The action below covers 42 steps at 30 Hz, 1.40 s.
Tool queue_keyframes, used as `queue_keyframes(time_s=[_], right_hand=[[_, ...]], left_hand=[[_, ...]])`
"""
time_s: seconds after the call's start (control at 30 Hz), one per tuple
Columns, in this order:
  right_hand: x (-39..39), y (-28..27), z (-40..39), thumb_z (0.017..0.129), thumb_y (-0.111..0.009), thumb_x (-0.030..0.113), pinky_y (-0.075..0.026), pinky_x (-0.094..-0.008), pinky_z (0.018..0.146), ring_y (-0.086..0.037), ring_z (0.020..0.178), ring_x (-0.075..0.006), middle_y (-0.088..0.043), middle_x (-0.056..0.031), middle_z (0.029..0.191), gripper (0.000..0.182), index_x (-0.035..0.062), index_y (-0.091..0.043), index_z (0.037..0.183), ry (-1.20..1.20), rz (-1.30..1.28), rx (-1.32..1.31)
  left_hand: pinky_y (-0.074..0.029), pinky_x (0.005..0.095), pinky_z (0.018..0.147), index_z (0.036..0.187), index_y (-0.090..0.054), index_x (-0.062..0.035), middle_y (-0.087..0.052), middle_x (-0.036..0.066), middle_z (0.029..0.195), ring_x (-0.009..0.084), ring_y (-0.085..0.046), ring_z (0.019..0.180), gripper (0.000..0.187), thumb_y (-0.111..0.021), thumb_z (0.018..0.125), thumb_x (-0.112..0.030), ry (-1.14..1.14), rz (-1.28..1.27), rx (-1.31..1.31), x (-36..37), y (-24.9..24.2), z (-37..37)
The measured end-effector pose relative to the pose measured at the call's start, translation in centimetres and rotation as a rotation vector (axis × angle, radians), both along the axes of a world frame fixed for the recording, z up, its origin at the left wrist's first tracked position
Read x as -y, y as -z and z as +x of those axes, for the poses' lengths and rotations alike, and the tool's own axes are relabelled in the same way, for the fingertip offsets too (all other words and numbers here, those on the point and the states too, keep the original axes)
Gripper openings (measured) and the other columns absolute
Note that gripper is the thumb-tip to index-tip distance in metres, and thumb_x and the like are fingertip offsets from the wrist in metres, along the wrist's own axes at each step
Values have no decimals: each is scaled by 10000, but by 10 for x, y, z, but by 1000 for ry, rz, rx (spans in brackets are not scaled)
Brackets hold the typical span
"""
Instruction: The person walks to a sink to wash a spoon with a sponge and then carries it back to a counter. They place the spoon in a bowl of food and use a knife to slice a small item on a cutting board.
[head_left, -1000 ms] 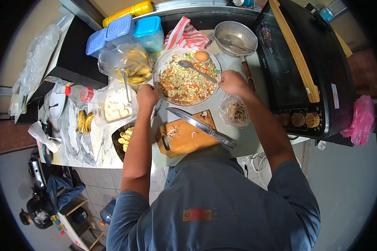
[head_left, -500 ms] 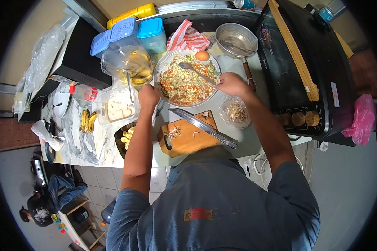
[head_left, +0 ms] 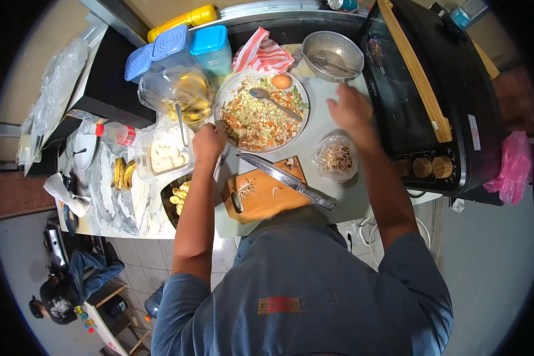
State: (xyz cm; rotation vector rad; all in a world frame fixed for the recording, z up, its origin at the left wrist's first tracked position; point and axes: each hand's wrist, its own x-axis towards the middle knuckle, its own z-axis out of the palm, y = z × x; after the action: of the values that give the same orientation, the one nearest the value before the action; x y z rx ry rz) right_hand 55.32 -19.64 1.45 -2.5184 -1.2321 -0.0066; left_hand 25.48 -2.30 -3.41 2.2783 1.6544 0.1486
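A large round plate [head_left: 219, 123] holds chopped vegetables [head_left: 258, 121], a spoon [head_left: 279, 105] and a brown egg [head_left: 281, 81]. My left hand [head_left: 209, 142] is closed at the plate's lower left rim; what its fingers hold is hidden. To the right of the plate, my right hand [head_left: 351, 108] hovers with fingers apart, over the handle of a metal pan [head_left: 333, 56]. Below it sits a clear bag of sprouts [head_left: 334, 158]. A big knife [head_left: 285, 178] lies across the wooden cutting board [head_left: 261, 204], which bears a few sprout scraps.
Left of the plate are a tub of white pieces [head_left: 165, 153], bagged bananas [head_left: 193, 98] and lidded containers [head_left: 210, 50]. A black oven [head_left: 433, 95] stands on the right. A person [head_left: 59, 296] sits at the far lower left.
My right hand has left the plate's right rim and the spoon's handle, moved right and up toward the pan, and opened. My left hand has barely shifted.
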Motion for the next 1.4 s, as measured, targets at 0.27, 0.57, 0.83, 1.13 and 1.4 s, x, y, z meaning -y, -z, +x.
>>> queue_keyframes(time_s=[0.27, 0.57, 0.83, 1.13, 1.4], right_hand=[[24, 28, 26, 856, -589, 357, -482, -463, 846, -620, 943, -377, -665, -171, 977, 362, 23, -606, 996, 170, -300, -149], [49, 25, 23, 849, -588, 309, -480, -480, 802, -614, 900, -405, -655, -198, 920, 295, 26, -612, 926, 76, -152, -179], [62, 8, 0, 857, -571, 282, -465, -472, 874, -606, 973, -400, -653, -205, 1013, 313, 38, -624, 1047, 108, -228, -324], [81, 0, -12, 899, -557, 345, -501, -429, 758, -647, 830, -361, -670, -188, 875, 348, 30, -635, 1025, 125, -64, -234], [145, -37, -66, 660, -833, 246, -448, -346, 884, -561, 1026, -242, -553, -134, 1221, 726, 65, -526, 1292, -246, 355, -408]], left_hand=[[-510, 433, 808, 1040, -669, -62, -675, 195, 974, 363, -647, 923, 320, -619, 828, -296, 18, -43, -29, -1, 3, -3], [-505, 422, 833, 1087, -667, -78, -682, 180, 994, 347, -648, 949, 349, -629, 831, -312, -22, -88, -39, 5, -10, -9], [-517, 414, 801, 1090, -667, -78, -701, 153, 911, 328, -666, 897, 424, -643, 814, -399, 24, -95, 2, 26, -38, -13], [-527, 385, 722, 1065, -666, -45, -704, 143, 824, 314, -682, 788, 419, -655, 823, -387, 115, -74, 172, 48, -59, -27], [-512, 353, 661, 1042, -674, -30, -695, 136, 777, 278, -676, 709, 392, -668, 834, -362, 114, -105, 357, 62, -58, -35]])
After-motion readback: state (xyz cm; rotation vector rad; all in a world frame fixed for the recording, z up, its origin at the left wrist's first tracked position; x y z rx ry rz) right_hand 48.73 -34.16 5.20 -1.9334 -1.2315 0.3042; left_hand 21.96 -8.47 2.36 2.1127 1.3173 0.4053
